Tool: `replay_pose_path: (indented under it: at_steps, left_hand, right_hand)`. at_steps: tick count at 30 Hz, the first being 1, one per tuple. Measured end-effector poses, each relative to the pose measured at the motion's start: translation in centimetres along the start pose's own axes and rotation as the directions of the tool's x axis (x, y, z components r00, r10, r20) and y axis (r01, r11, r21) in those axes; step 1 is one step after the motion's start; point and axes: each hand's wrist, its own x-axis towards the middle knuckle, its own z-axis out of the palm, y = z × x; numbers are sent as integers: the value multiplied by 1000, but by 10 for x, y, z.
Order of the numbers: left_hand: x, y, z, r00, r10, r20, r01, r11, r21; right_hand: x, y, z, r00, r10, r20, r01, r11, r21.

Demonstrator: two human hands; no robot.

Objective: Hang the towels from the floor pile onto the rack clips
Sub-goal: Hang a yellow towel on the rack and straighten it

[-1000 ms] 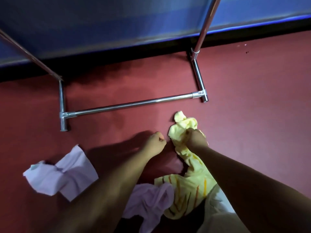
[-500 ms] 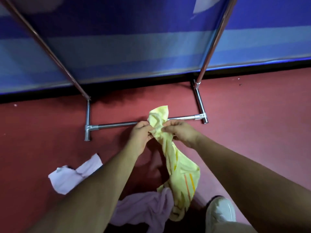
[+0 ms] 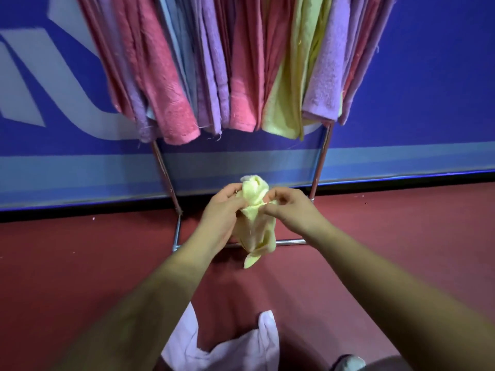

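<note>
Both my hands hold a small yellow towel in the air in front of the rack. My left hand grips its left side, and my right hand pinches its top edge from the right. The towel's lower end dangles above the red floor. Behind it stands the metal rack, with several pink, purple, blue and yellow towels hanging in a row from its top. The clips are out of view above the frame. A pale lilac towel lies on the floor below my arms.
A blue wall banner runs behind the rack. The rack's base bar lies on the red floor. The toe of a white shoe shows at the bottom edge.
My view has tilted up, so the hanging towels now show. Both hands have lifted the yellow towel clear of the floor pile and bunched it between them.
</note>
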Motion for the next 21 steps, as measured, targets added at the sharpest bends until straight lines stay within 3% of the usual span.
replay_pose_path:
  at_steps: [6, 9, 13, 15, 19, 21]
  left_hand:
    - [-56, 16, -18, 985, 103, 136, -119, 985, 121]
    - [-59, 19, -29, 977, 152, 152, -182, 961, 207]
    - [-53, 32, -49, 958, 252, 138, -285, 895, 342]
    - [-50, 36, -59, 944, 298, 140, -328, 814, 480]
    - [-48, 38, -68, 953, 263, 149, -299, 747, 593]
    - [-48, 40, -70, 948, 253, 195, -312, 607, 731]
  right_hand:
    - [-38, -21, 20, 999, -13, 51, -4, 948, 319]
    - [-43, -18, 23, 987, -61, 149, 20, 966, 257]
    - [-37, -23, 15, 994, -77, 77, 65, 987, 147]
    - [-36, -29, 11, 993, -108, 46, 106, 993, 54]
    - [-36, -39, 12, 980, -192, -51, 191, 981, -21]
    - [-36, -43, 12, 983, -180, -35, 181, 983, 22]
